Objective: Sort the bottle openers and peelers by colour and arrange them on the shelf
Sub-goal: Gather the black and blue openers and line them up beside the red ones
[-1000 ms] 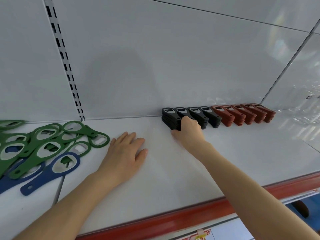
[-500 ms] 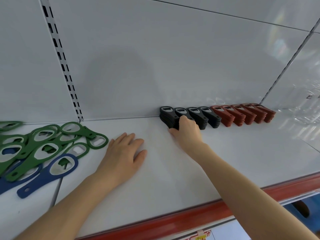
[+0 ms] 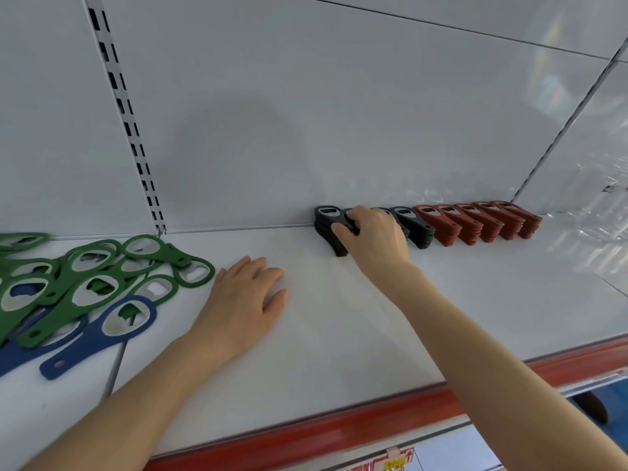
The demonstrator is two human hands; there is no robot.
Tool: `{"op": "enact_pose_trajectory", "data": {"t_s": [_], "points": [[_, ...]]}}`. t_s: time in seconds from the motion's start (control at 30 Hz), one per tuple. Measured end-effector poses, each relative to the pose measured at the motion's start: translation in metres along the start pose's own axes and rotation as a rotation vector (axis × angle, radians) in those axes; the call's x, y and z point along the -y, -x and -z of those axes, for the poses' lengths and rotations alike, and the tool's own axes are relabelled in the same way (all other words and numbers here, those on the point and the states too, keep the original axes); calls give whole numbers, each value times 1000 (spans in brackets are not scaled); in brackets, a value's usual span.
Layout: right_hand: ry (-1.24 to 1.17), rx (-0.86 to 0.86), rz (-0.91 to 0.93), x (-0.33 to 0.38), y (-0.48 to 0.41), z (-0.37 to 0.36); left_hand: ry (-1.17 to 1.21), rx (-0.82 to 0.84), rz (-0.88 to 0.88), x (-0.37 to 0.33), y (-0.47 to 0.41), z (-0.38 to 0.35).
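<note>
Along the back of the white shelf (image 3: 339,328) stands a row of stacked openers: black stacks (image 3: 413,226) on the left, red stacks (image 3: 475,222) on the right. My right hand (image 3: 372,232) lies over the second black stack from the left, its fingers curled round the stack and its thumb against the leftmost stack (image 3: 326,219). My left hand (image 3: 243,300) rests flat on the shelf, palm down, fingers spread. A loose heap of green ring-shaped openers (image 3: 85,277) lies at the left with a blue one (image 3: 105,331) at its front.
A slotted upright rail (image 3: 125,117) runs up the white back wall. A red strip (image 3: 339,433) edges the shelf front. Crinkled clear plastic (image 3: 594,212) lies at the far right. A second blue opener (image 3: 13,355) pokes out under the green heap.
My right hand has moved up onto the black stacks and closed its fingers over the second one. The left hand has stayed flat on the shelf.
</note>
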State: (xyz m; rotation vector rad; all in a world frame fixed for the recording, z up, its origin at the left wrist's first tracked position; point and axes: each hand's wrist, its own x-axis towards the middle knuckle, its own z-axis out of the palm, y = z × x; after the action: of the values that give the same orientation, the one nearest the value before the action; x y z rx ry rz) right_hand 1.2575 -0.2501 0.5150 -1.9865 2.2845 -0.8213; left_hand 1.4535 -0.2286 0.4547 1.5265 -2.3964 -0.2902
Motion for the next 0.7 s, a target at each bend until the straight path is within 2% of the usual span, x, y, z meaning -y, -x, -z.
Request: {"op": "enact_pose_trajectory", "data": {"t_s": [0.3, 0.5, 0.7], "points": [[-127, -38, -24, -9, -8, 2, 21, -30, -8, 0, 0, -1], [-136, -181, -28, -29, -13, 9, 7, -9, 1, 0, 0, 0], [-105, -115, -73, -45, -6, 7, 27, -29, -5, 0, 0, -1]]}}
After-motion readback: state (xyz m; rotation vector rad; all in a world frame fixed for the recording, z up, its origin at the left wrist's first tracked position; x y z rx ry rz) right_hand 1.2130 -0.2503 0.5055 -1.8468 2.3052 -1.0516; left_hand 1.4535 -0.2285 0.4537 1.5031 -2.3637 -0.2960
